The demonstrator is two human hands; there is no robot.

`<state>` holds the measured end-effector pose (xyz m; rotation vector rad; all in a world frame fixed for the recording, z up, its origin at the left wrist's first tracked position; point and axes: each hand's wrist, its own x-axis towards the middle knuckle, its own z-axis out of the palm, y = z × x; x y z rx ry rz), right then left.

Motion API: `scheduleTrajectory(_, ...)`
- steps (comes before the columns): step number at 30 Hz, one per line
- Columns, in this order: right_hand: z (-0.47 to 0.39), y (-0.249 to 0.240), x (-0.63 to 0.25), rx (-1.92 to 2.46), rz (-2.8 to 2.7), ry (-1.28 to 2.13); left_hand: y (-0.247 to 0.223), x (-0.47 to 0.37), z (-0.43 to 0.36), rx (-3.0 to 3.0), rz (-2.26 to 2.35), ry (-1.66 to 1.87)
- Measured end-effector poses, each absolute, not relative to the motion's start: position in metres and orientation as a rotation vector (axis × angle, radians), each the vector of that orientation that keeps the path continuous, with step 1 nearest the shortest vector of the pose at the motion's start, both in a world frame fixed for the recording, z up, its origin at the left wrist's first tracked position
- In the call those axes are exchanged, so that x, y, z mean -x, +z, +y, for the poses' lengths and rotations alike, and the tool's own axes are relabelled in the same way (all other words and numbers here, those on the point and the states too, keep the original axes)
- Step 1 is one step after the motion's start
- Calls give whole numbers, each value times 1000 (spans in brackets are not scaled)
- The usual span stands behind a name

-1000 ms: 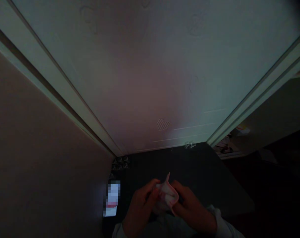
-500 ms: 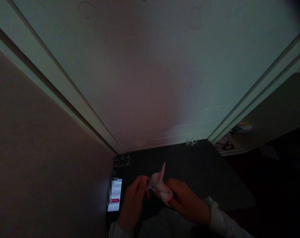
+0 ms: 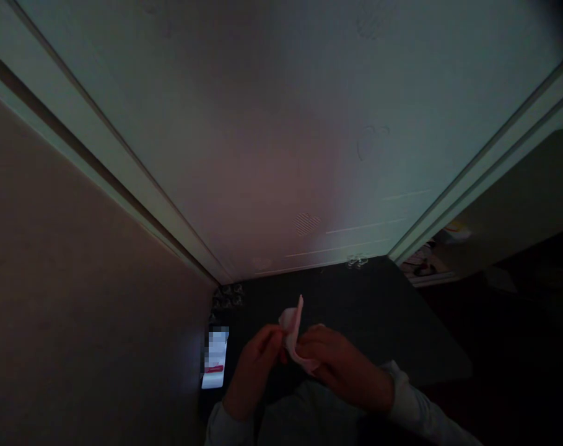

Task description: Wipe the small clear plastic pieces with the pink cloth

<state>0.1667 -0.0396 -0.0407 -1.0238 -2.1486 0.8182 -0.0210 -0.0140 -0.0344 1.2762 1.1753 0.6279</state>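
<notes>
A thin, floppy pink piece (image 3: 291, 322), perhaps cloth, is held up in front of my body over the dark tabletop (image 3: 355, 310). Its upper edge stands up in a narrow point, and its lower part curls to the right. At its left side, my left hand (image 3: 259, 359) is closed with thumb and fingertips pinching the edge. My right hand (image 3: 334, 359) wraps its fingers round the lower right part and covers some of it. Dim light hides the exact kind of the piece.
Left of my left hand lies a lit phone (image 3: 215, 359) against the brown side wall (image 3: 100, 297). Small clear items (image 3: 228, 296) sit in the far left corner, with more clear pieces (image 3: 357, 261) at the back edge. A pale panel with heart shapes (image 3: 262, 155) rises behind.
My left fingers have moved up and right onto the piece, closing on its edge. The pink piece has turned more edge-on, and my right hand has shifted slightly left and up.
</notes>
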Motion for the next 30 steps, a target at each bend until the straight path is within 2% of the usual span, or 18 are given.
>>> scheduleTrajectory(21,-42,-39,-163,1042,-2019,1018,-45,8,-23,-1188,1246,615)
scheduleTrajectory(30,-45,-49,-167,1114,-2130,935,-38,10,-20,-1396,1358,595)
